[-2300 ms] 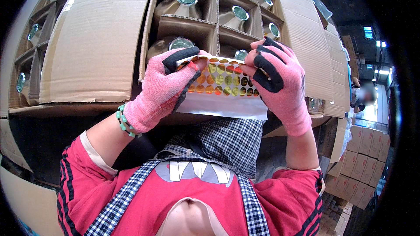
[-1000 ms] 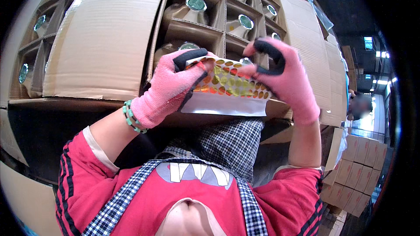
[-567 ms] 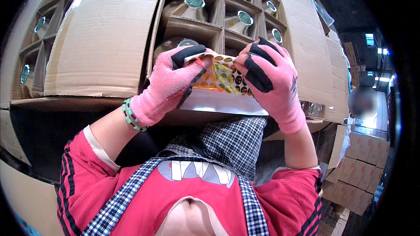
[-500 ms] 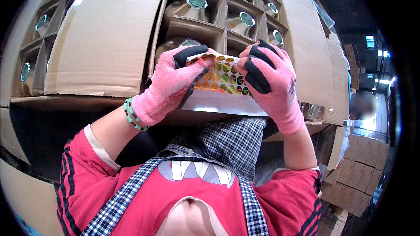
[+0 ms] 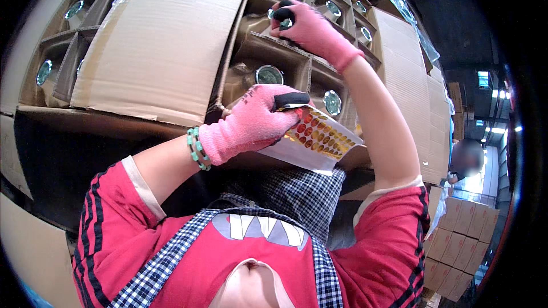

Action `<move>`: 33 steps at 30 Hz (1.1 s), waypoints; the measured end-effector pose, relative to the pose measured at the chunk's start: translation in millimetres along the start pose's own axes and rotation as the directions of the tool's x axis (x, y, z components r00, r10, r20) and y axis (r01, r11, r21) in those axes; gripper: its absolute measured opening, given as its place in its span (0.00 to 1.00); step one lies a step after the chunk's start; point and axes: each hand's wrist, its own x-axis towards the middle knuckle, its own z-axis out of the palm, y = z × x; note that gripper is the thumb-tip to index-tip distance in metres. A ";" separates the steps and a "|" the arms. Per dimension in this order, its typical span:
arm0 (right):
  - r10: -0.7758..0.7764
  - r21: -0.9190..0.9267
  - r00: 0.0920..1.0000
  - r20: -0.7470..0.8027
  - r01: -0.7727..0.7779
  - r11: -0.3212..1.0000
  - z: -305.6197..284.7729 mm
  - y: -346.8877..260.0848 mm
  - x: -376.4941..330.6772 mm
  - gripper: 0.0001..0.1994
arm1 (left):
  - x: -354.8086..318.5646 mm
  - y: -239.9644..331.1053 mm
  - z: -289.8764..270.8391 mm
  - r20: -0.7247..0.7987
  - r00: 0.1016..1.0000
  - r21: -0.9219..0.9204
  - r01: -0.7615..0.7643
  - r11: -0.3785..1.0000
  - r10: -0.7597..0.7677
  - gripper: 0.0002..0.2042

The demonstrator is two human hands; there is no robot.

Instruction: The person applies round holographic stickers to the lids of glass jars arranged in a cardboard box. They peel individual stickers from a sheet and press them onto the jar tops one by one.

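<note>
While left hand (image 5: 251, 122) holds sticker sheet (image 5: 319, 137), jars (image 5: 269, 74) fill carton (image 5: 285, 51)

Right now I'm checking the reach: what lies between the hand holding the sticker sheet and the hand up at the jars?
In the head view, between left hand and right hand sits one cardboard divider cell holding a lidded jar.
</note>
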 end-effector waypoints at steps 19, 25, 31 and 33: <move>0.090 -0.582 0.995 0.031 -0.055 0.811 10.6 -5.0 46.9 0.21 | -14.6 25.1 -4.1 0.030 0.999 -0.020 0.039 0.999 -0.038 0.08; 0.082 -0.369 0.983 -0.163 -0.138 0.919 -64.4 -29.0 29.9 0.20 | -18.7 33.0 -6.5 -0.145 0.989 -0.098 -0.054 0.994 0.039 0.07; 0.259 0.011 0.932 0.254 -0.271 0.963 -96.4 -125.2 -33.8 0.15 | -10.0 36.1 -18.2 -0.288 0.944 -0.469 0.006 0.883 -0.159 0.08; 0.266 -0.047 0.959 0.093 -0.263 0.964 -92.6 -134.1 -63.7 0.11 | -7.1 38.5 -16.9 -0.278 0.948 -0.556 -0.027 0.831 -0.154 0.10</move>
